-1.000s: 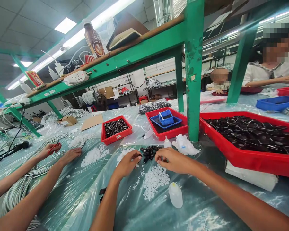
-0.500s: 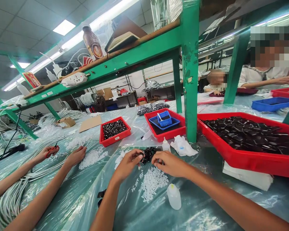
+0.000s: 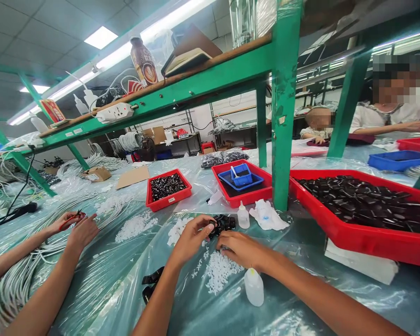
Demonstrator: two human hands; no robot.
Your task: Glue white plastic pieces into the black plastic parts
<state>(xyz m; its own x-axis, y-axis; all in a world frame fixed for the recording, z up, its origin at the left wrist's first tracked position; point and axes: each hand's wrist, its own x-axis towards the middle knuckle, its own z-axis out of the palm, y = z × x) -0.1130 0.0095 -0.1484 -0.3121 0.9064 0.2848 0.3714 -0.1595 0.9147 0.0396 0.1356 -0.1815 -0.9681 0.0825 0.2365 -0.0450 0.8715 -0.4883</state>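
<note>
My left hand (image 3: pixel 191 238) is closed in a pinch, thumb against fingers, on a small black plastic part (image 3: pixel 212 229). Right behind it lies a cluster of glossy black parts (image 3: pixel 227 222). My right hand (image 3: pixel 243 249) has its fingers curled down at the upper edge of a pile of small white plastic pieces (image 3: pixel 220 275); whatever its fingertips hold is hidden. A squeeze bottle (image 3: pixel 254 288) stands just below my right wrist, and a smaller dropper bottle (image 3: pixel 243 217) stands beyond the hand. More black parts (image 3: pixel 150 282) lie left of my left forearm.
Red trays of black parts (image 3: pixel 170 189) (image 3: pixel 364 200) and one red tray with blue bins (image 3: pixel 243 179) stand behind. A crumpled white tissue (image 3: pixel 268 214) lies by a green post (image 3: pixel 283 140). At left, a co-worker's hands (image 3: pixel 82 231) hold a red-handled tool over grey cables (image 3: pixel 17 284).
My right hand has lowered from beside the black parts to the white pile. My left hand keeps its pinch. The co-worker's nearer hand has moved left to the other one.
</note>
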